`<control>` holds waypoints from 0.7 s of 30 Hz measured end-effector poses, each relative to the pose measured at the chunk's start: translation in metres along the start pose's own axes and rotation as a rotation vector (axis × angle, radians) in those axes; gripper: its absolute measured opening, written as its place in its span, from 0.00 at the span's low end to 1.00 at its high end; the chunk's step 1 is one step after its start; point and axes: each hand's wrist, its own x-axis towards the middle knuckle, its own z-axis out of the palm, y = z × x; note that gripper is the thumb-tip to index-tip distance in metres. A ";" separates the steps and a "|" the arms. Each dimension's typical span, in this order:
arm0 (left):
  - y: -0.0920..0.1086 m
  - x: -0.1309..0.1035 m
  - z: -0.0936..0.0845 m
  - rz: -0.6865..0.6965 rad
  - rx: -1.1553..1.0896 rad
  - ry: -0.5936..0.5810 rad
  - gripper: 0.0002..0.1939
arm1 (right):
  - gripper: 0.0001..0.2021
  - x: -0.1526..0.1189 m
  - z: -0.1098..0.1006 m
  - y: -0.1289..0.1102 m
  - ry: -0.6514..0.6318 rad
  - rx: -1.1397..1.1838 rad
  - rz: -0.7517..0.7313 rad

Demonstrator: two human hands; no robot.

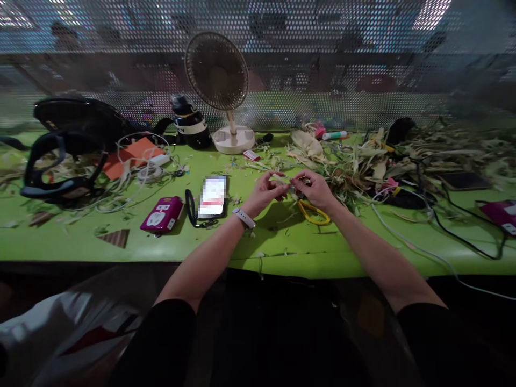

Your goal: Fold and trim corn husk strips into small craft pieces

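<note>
Over the middle of the green table, my left hand (266, 192) and my right hand (314, 189) meet at the fingertips. Both are closed in a pinch on a thin pale strip (288, 183) that looks like dried husk; the fingers hide much of it. A light-coloured band (244, 218) circles my left wrist. Just below my right hand lie yellow loops, apparently scissors handles (314, 213). Dried corn husks (308, 146) and shredded fibres lie behind and to the right of my hands.
On the green table (282, 262), a lit phone (213, 198), purple power block (162, 215), fan (217, 72) and black bottle (191, 126) stand or lie leftward. Black headgear (60, 166) sits far left. Cables (427, 244) cross the right side. A perforated screen (282, 102) rises behind.
</note>
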 end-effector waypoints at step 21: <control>0.009 -0.001 0.003 0.035 0.499 0.136 0.12 | 0.20 0.001 -0.003 0.007 0.130 0.007 0.015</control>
